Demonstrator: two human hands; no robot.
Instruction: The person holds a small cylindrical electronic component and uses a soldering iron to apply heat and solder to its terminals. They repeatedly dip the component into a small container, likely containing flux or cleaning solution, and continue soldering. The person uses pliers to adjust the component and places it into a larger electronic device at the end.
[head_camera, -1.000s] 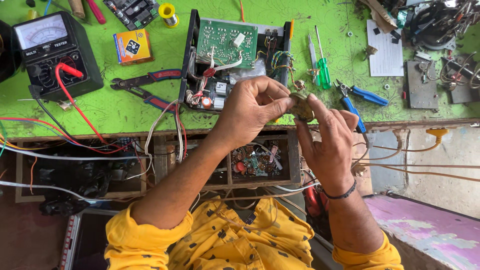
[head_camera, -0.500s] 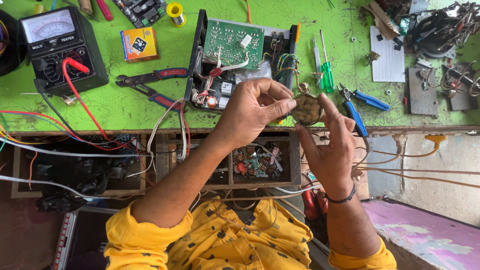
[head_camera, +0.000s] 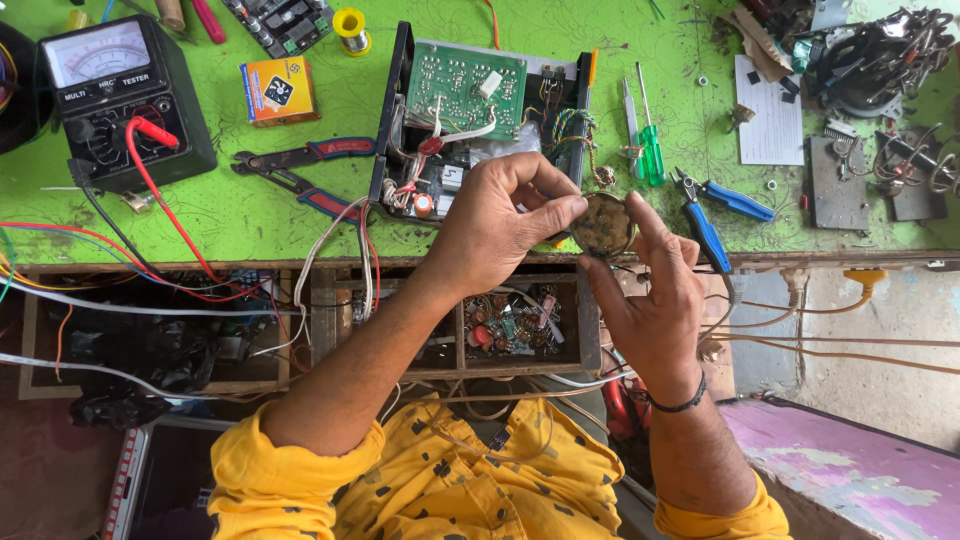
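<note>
Both my hands hold a small round circuit board (head_camera: 601, 226) above the front edge of the green workbench (head_camera: 280, 220). My left hand (head_camera: 500, 225) pinches the board's left rim between thumb and fingers. My right hand (head_camera: 650, 290) supports it from the right and below, fingers spread along its edge. Just behind the hands lies an opened black electronic unit (head_camera: 470, 120) with a green circuit board and loose wires showing.
An analog multimeter (head_camera: 115, 100) with red lead stands at left. Red-handled pliers (head_camera: 300, 170), a small orange box (head_camera: 280, 90), a solder spool (head_camera: 352, 25), a green screwdriver (head_camera: 650, 140) and blue-handled pliers (head_camera: 715, 210) lie around. A drawer of components (head_camera: 510, 325) is open below.
The round board has turned in my hands so its flat face shows more fully. My right hand's fingers have shifted along its rim; the view has moved slightly.
</note>
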